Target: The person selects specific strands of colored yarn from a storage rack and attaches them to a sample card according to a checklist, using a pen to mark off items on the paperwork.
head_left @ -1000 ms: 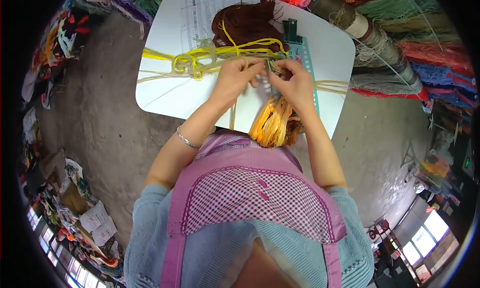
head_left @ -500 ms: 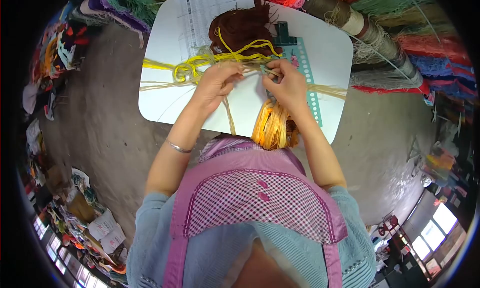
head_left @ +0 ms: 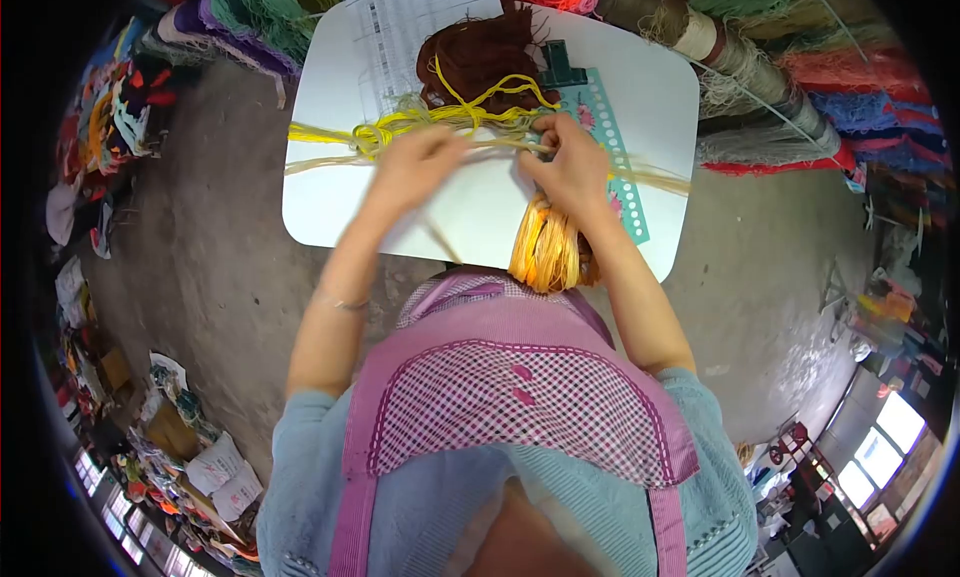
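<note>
My right hand pinches a beige thread strand near the left edge of a green card with punched holes. On the left, my left hand is smeared by motion beside the same strand; its fingers do not show clearly. Behind both hands lies tangled yellow thread, in front of a dark brown thread bundle. An orange and yellow thread bundle hangs below my right hand, at the near edge of the white board. More beige ends stretch out to either side.
A black clip sits at the top of the card. Under the brown bundle lies a printed sheet. Coloured yarn hanks line the far side. Bare floor surrounds the board.
My left hand has moved left and slightly down, away from my right hand, and a length of beige strand now shows between them. My right hand has stayed nearly in place.
</note>
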`<state>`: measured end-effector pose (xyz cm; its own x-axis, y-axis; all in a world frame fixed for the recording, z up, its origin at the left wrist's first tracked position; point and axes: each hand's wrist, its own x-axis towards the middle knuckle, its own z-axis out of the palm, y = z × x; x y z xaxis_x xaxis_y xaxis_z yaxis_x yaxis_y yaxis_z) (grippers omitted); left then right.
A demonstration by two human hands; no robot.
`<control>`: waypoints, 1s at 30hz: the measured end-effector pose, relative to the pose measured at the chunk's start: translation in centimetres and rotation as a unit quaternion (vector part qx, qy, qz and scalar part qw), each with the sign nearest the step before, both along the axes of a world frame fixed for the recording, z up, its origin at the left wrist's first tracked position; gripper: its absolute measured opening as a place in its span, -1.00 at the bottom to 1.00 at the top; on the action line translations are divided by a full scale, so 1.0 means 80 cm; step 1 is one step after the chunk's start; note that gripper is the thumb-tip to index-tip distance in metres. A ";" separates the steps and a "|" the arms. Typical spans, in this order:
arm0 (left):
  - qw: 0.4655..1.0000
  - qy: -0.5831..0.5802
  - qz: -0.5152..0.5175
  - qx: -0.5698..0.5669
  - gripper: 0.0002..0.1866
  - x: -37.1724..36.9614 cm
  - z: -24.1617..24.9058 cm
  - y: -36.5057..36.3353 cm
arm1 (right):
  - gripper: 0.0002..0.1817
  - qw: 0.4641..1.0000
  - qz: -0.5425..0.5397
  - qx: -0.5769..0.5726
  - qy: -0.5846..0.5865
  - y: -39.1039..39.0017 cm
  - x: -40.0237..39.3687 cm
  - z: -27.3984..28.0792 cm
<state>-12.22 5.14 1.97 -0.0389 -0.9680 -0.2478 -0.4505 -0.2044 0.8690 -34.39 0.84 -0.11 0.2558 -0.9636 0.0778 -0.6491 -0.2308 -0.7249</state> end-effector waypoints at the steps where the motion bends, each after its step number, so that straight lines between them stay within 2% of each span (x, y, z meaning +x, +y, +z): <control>1: 0.991 0.089 0.082 0.059 -0.65 0.024 0.020 0.019 | -0.54 1.000 -0.005 -0.001 -0.002 0.000 0.000 0.001; 2: 0.982 0.145 0.081 0.090 -0.65 0.062 0.023 0.035 | -0.58 1.000 -0.009 0.006 0.007 -0.001 0.000 0.002; 3: 0.976 0.133 0.122 0.126 -0.70 0.090 0.034 0.052 | -0.61 1.000 -0.012 0.012 0.016 -0.002 0.001 0.003; 5: 0.935 0.220 0.220 0.172 -0.75 0.142 0.046 0.082 | -0.61 1.000 -0.015 0.022 0.011 -0.001 0.002 0.005; 7: 0.884 0.326 0.293 0.160 -0.77 0.183 0.066 0.099 | -0.61 0.999 -0.013 0.031 0.009 -0.002 0.002 0.006; 9: 0.829 0.439 0.327 0.113 -0.82 0.240 0.048 0.119 | -0.57 0.999 -0.013 0.029 0.032 -0.001 0.004 0.005; 11: 0.827 0.448 0.331 0.072 -0.76 0.266 0.027 0.131 | -0.55 0.999 -0.006 0.011 0.047 0.002 0.006 0.010; 12: 0.808 0.434 0.399 0.027 -0.72 0.258 0.033 0.133 | -0.52 0.998 -0.002 -0.005 0.060 0.001 0.008 0.012; 13: 0.782 0.415 0.464 -0.021 -0.65 0.259 0.038 0.136 | -0.39 0.996 0.021 -0.009 0.081 -0.001 0.008 0.013; 14: 0.805 0.476 0.351 -0.055 -0.56 0.292 0.010 0.157 | -0.35 0.996 0.027 -0.014 0.079 -0.002 0.008 0.017; 16: 0.786 0.489 0.373 -0.060 -0.51 0.212 0.051 0.151 | -0.25 0.995 0.064 -0.033 0.066 0.004 0.013 0.028; 18: 0.726 0.606 0.324 -0.030 -0.39 0.150 0.075 0.141 | -0.29 0.997 0.080 -0.021 0.004 0.013 0.031 0.047; 19: 0.718 0.620 0.314 -0.019 -0.32 0.120 0.092 0.136 | -0.50 0.998 0.056 0.030 -0.029 0.026 0.050 0.072; 20: 0.711 0.636 0.300 -0.002 -0.26 0.093 0.109 0.129 | -0.64 0.989 0.100 0.017 -0.105 0.032 0.064 0.073; 21: 0.710 0.650 0.271 0.011 -0.20 0.075 0.119 0.123 | -0.76 0.974 0.138 0.002 -0.178 0.039 0.074 0.074; 22: 0.707 0.665 0.239 0.025 -0.15 0.061 0.126 0.117 | -0.84 0.970 0.177 0.016 -0.165 0.049 0.087 0.097; 24: 0.725 0.657 0.203 0.036 -0.12 0.039 0.134 0.111 | -0.82 0.945 0.216 0.032 -0.244 0.060 0.108 0.104; 25: 0.741 0.658 0.126 0.038 -0.19 0.037 0.129 0.109 | -0.82 0.926 0.200 0.110 -0.300 0.070 0.116 0.117; 26: 0.740 0.660 0.123 0.041 -0.19 0.033 0.127 0.109 | -0.82 0.928 0.196 0.109 -0.298 0.072 0.117 0.118; 28: 0.866 0.487 0.116 -0.013 -0.31 0.024 0.126 0.106 | -0.81 0.850 0.191 0.284 -0.401 0.075 0.118 0.120; 29: 0.905 0.396 0.146 -0.051 -0.48 0.022 0.130 0.103 | -0.80 0.844 0.184 0.297 -0.408 0.076 0.115 0.127; 30: 0.905 0.396 0.147 -0.051 -0.48 0.027 0.130 0.103 | -0.80 0.844 0.184 0.297 -0.407 0.077 0.112 0.130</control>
